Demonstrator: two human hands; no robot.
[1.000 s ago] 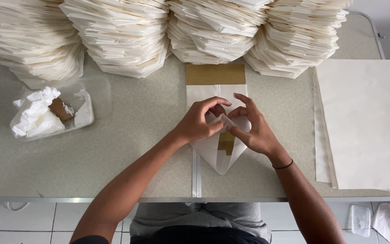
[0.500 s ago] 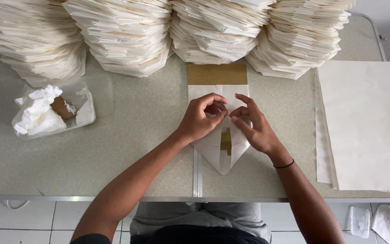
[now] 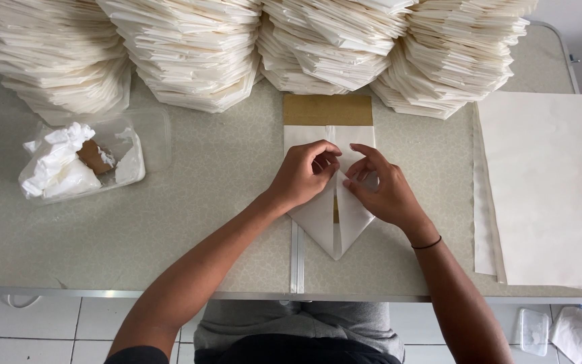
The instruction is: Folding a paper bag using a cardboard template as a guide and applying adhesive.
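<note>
Centrally, the left hand [image 3: 302,176] and right hand [image 3: 380,192] are pinching the folded flaps of a white paper sheet [image 3: 332,226], fingertips meeting at its centre seam to hold the pointed fold flat over a brown template [image 3: 328,109]. Behind them, folded stacks [image 3: 331,47] are crowding the table [image 3: 190,202], while flat sheets [image 3: 547,189] are lying right and a clear tub [image 3: 136,145] of crumpled paper left.

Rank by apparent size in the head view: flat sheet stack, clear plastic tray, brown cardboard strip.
1. Flat sheet stack, clearly largest.
2. Clear plastic tray.
3. Brown cardboard strip, smallest, though partly hidden under the white paper.
</note>
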